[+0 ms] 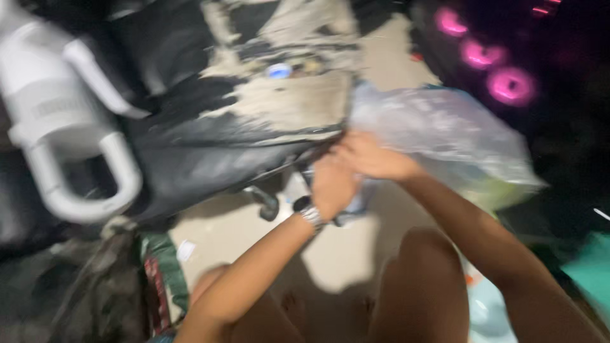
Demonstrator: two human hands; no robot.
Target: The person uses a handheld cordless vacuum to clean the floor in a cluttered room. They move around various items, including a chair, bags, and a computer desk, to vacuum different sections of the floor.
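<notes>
Gathering the clear plastic bag (445, 136) at centre frame, my left hand (332, 187) and right hand (372, 155) pinch its neck; next needs a firm twist, I judge.

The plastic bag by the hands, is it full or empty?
Partly full, it seems: the plastic bag bulges outward and something yellowish-green shows through its lower side. Both hands meet at its neck. Blur hides the contents.

Dim room, and the whole view is smeared by motion blur; no edge is crisp. The pale floor (330, 254) catches most of the light, with soft shadow under the arms. Three pink lights (483, 54) glow and bleed at top right, the darkest corner.
</notes>
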